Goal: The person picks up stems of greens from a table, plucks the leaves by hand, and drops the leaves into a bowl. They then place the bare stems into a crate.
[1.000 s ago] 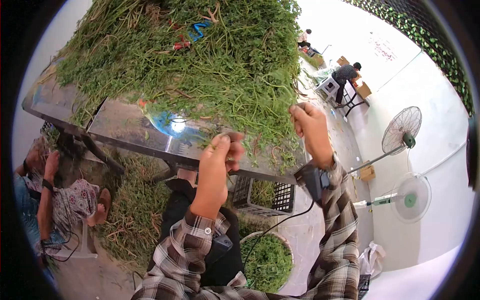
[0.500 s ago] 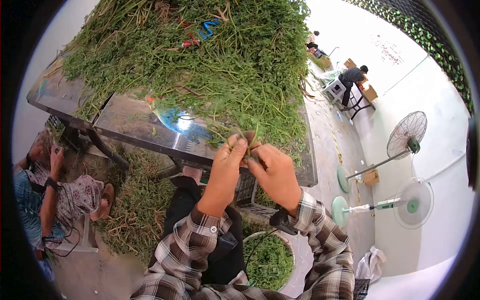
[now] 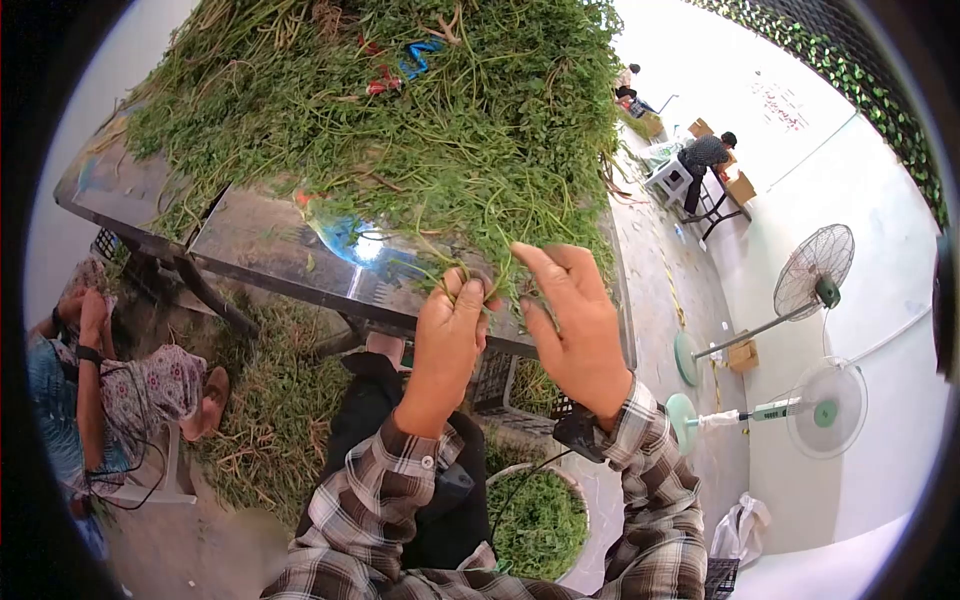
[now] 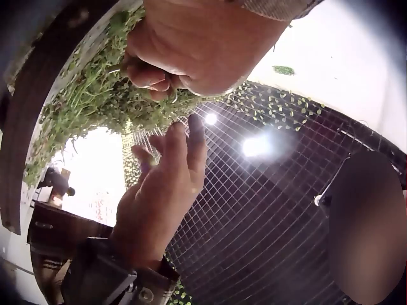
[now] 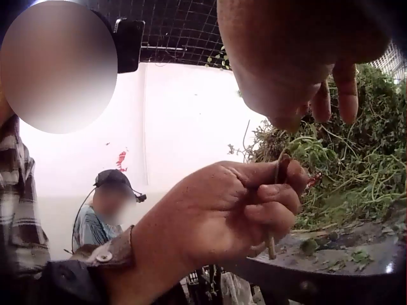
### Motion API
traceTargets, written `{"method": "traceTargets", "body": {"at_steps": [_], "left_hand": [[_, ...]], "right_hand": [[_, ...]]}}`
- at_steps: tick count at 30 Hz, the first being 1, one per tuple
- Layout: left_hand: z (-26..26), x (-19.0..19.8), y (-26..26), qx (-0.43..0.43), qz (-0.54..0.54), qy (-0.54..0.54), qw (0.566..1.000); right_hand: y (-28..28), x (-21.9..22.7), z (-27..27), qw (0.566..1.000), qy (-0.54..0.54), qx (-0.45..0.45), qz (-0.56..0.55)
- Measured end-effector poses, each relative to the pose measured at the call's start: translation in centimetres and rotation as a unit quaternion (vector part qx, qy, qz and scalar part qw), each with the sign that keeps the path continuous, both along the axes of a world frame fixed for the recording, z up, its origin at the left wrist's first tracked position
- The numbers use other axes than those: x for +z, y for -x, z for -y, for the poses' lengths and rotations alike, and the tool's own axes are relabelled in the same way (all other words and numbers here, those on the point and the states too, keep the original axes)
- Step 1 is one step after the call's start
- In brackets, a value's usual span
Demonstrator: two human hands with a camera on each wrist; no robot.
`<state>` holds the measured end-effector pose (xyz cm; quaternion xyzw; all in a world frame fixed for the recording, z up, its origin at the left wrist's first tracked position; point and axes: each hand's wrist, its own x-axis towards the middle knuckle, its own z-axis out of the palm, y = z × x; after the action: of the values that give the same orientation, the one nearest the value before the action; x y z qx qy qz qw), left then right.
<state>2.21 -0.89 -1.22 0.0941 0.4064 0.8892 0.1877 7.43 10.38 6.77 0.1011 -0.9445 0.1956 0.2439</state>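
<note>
My left hand pinches a few thin green stems between thumb and curled fingers, in front of the table's near edge. A stem end pokes out below the fist in the right wrist view. Just to its right is my right hand, index finger extended and thumb spread away, nothing gripped between them. In the left wrist view the right hand's fingers reach up toward the left fist. A big heap of leafy green stalks covers most of the dark table beyond both hands.
Below the hands are a black plastic crate and a round tub filled with picked greens. More stalks lie on the floor at left, beside a seated person. Two standing fans are at right. Red and blue scraps lie on the heap.
My right hand came in from the right to meet the left hand at the stems, then drew slightly away with its fingers extended. The left hand keeps its pinch.
</note>
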Motion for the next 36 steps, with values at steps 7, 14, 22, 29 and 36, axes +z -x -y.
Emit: {"method": "traceTargets", "body": {"at_steps": [7, 14, 22, 29, 36], "left_hand": [[0.0, -0.4, 0.0, 0.010, -0.037, 0.016, 0.999], [0.1, -0.4, 0.0, 0.030, -0.124, 0.116, 0.985], [-0.2, -0.6, -0.3, 0.053, -0.193, 0.160, 0.967], [-0.8, -0.4, -0.9, 0.060, -0.190, 0.175, 0.964], [1.3, 0.1, -0.4, 0.040, -0.132, 0.111, 0.984]], "right_hand": [[1.2, -0.4, -0.2, 0.989, -0.132, 0.067, -0.017], [1.0, -2.1, -0.7, 0.992, -0.113, 0.052, 0.018], [0.5, -2.9, -0.7, 0.977, -0.212, 0.000, 0.004], [1.9, -4.9, -3.2, 0.981, -0.186, -0.040, 0.047], [2.0, -1.6, -10.0, 0.981, 0.082, -0.163, 0.065]]}}
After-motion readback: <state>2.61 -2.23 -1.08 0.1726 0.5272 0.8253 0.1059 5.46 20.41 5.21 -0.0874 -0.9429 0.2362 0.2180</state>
